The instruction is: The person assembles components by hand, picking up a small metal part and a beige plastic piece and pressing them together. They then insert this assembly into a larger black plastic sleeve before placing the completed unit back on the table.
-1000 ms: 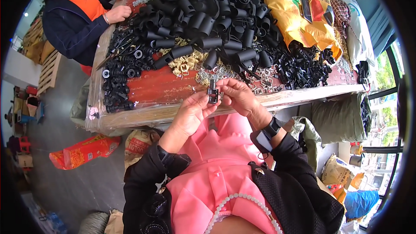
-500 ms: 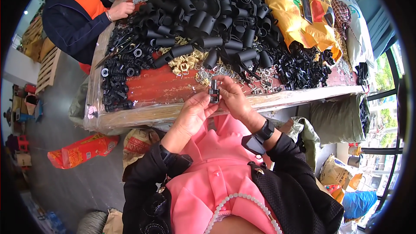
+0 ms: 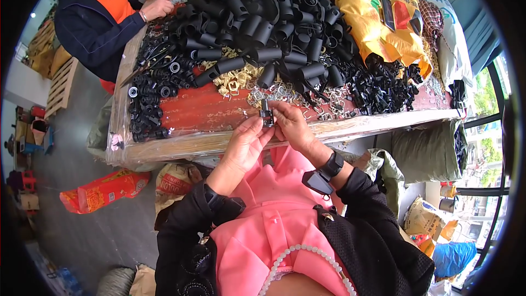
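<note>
Between my two hands, just above the near edge of the table, is a small black clip-like part with a short post pointing away from me. My left hand pinches it from the left with thumb and fingers. From the right, the fingers of my right hand close on the same part. Straight beyond lie loose silver wire rings and brass-coloured square buckles. Behind them rises a big heap of black plastic tubes.
Black ring-shaped fittings lie at the table's left end, small black clips at its right. A yellow sack stands at the far right. Across the left corner a co-worker handles something small. A red bag lies on the floor.
The black part has shifted slightly left and tilted in my fingers. My right fingers have slid down from its post to its side. The co-worker's lower hand has moved a little.
</note>
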Action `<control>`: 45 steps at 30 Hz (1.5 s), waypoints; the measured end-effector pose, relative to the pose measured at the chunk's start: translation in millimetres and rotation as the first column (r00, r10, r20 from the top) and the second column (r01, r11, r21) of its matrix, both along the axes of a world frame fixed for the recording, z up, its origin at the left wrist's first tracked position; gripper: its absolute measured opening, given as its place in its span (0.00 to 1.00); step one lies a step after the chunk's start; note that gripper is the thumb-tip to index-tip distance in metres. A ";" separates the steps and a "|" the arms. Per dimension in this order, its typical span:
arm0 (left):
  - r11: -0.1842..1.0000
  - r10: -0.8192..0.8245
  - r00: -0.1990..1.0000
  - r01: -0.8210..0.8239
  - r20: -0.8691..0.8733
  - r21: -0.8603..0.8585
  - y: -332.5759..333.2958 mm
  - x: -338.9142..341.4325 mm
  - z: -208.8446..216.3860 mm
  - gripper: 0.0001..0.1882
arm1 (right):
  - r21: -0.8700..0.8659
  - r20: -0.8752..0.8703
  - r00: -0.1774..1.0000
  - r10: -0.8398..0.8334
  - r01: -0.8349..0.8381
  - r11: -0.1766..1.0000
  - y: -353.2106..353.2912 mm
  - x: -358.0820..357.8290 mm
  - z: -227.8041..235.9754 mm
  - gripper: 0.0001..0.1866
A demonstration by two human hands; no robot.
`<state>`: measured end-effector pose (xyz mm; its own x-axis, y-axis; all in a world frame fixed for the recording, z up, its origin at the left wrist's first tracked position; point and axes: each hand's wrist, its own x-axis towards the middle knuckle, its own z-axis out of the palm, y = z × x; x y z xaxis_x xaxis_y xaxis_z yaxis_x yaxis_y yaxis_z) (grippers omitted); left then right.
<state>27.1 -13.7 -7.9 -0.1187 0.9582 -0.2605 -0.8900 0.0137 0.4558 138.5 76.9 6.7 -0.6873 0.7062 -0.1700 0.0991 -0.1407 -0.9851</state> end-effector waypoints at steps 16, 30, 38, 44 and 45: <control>0.992 0.062 0.997 -0.055 0.055 -0.109 -0.8 -10.8 2.4 0.09 | -0.102 -0.075 0.996 0.056 -0.063 0.993 14.9 10.4 -15.3 0.12; 0.996 0.081 0.997 -0.080 0.014 -0.028 4.0 3.7 6.6 0.10 | 0.182 -0.286 0.953 -0.097 0.154 0.971 -8.7 -9.3 1.3 0.13; 0.992 0.120 0.993 -0.120 -0.020 0.031 2.7 1.3 1.7 0.11 | 0.378 -0.158 0.986 -0.052 0.109 0.919 -9.8 -5.4 0.3 0.12; 0.989 0.126 0.991 -0.122 -0.047 0.085 3.0 -6.0 -5.2 0.11 | 0.168 -0.088 0.995 0.053 -0.037 0.985 8.5 3.8 -10.0 0.09; 0.988 0.127 0.991 -0.121 -0.053 0.093 2.9 -6.7 -5.7 0.11 | 0.067 -0.082 0.994 0.076 -0.070 0.995 10.5 6.1 -10.3 0.08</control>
